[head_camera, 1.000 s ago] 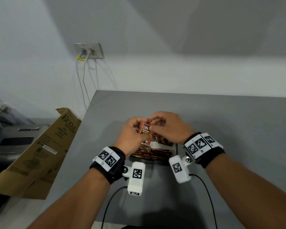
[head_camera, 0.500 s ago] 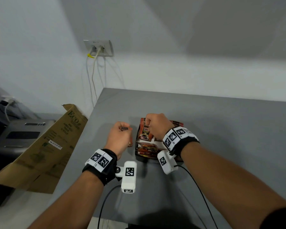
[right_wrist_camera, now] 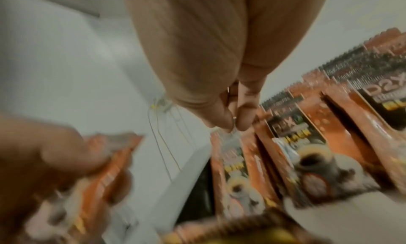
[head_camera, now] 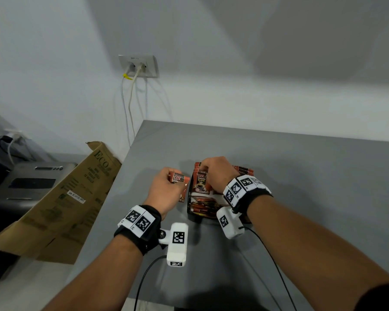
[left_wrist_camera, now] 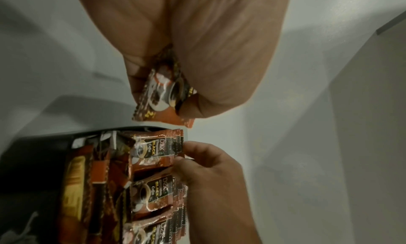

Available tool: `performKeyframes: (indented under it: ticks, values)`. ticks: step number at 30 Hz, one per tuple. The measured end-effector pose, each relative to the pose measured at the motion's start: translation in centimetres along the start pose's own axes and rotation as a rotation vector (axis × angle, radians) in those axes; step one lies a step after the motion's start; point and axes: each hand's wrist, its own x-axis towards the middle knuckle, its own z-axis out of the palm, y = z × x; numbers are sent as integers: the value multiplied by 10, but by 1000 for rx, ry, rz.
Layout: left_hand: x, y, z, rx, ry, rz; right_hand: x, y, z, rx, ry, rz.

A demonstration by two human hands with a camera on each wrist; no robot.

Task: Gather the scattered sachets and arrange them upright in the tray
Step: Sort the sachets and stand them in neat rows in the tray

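A black tray (head_camera: 192, 217) on the grey table holds several orange-brown coffee sachets (head_camera: 201, 182) standing upright, with others lying flat in front. My left hand (head_camera: 166, 187) grips a small stack of sachets (head_camera: 179, 179) just left of the tray; in the left wrist view that stack (left_wrist_camera: 161, 95) sits pinched between thumb and fingers. My right hand (head_camera: 213, 171) reaches over the tray and pinches the top edge of an upright sachet (right_wrist_camera: 230, 148) at the tray's left end. The right wrist view is blurred.
The grey table (head_camera: 301, 187) ends close on the left, where a flattened cardboard box (head_camera: 61, 203) leans over a grey machine (head_camera: 29, 182). A wall socket (head_camera: 139, 66) with white cables hangs behind. Camera cables trail off the near edge.
The hands were together over the tray holding sachets; they parted. The left hand moved left with a stack, and the right hand went down onto the upright sachets.
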Motion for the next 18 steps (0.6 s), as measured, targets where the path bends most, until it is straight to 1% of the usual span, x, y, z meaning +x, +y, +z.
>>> performKeyframes:
  ticks: [2,3,4,6,7,8,11,12,14,18]
  values:
    - [-1,3,2,-27,-21,16,-6,-1,-10,57,69,-2]
    - [-2,5,4,-48,-38,28,-11,-2,-16,98,81,-23]
    - [-4,9,7,-72,-65,43,-17,-4,-22,162,50,-51]
    - [-6,15,15,-113,-136,82,-30,-8,-32,288,-60,-99]
    - [-7,17,20,-122,-161,100,-34,-8,-36,310,-76,-113]
    - [-6,19,24,-120,-169,112,-37,-6,-39,313,-45,-112]
    - [-3,20,31,-106,-126,98,-38,14,-53,229,157,-29]
    - [-2,18,31,-96,-104,79,-38,23,-56,191,184,6]
    - [-1,15,28,-62,-80,69,-38,38,-56,135,160,59]
    - [-3,9,24,-31,-88,71,-37,51,-33,37,74,107]
